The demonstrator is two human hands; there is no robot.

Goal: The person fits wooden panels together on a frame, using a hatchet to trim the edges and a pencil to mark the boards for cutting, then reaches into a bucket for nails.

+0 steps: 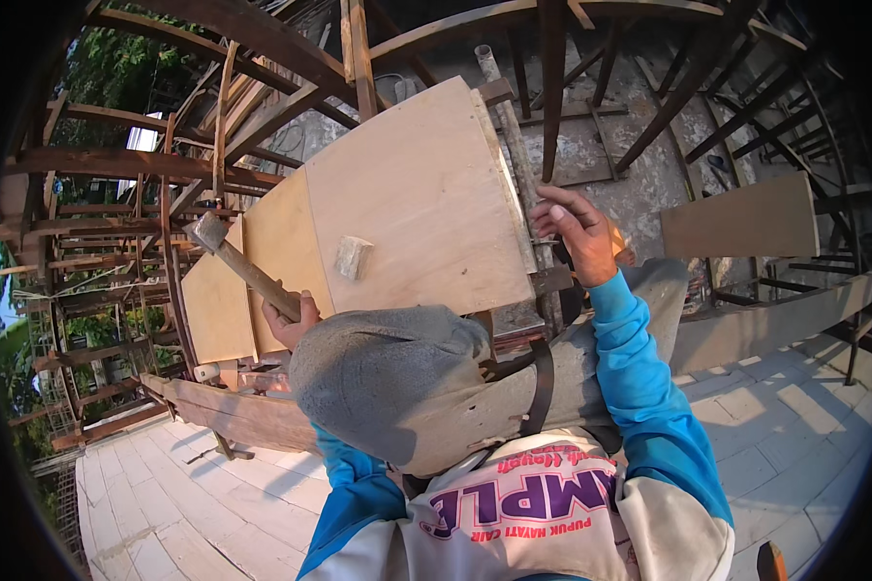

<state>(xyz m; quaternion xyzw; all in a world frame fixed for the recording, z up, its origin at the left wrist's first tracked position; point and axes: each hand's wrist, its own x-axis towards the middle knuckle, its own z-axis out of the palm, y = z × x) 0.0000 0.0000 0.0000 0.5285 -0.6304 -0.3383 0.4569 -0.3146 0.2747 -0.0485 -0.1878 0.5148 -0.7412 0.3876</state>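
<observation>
My left hand (298, 321) is closed round the wooden handle of a hammer (252, 274), its blunt metal head up and to the left over a plywood sheet. My right hand (583, 232) is beside the right edge of the pale plywood (412, 184), next to a long round pole (520, 160). Its fingers are bent with the tips close together, and anything between them is too small to make out. A short light wood block (354, 259) lies on the plywood, right of the hammer. A yellower plywood piece (281, 252) adjoins the pale one on the left.
My bent knee (378, 373) is against the plywood's near edge. Dark timber beams and posts (552, 87) stand all around. A wide plank (242, 412) runs behind my legs, above a pale tiled floor (184, 484). Another board (743, 218) rests at the right.
</observation>
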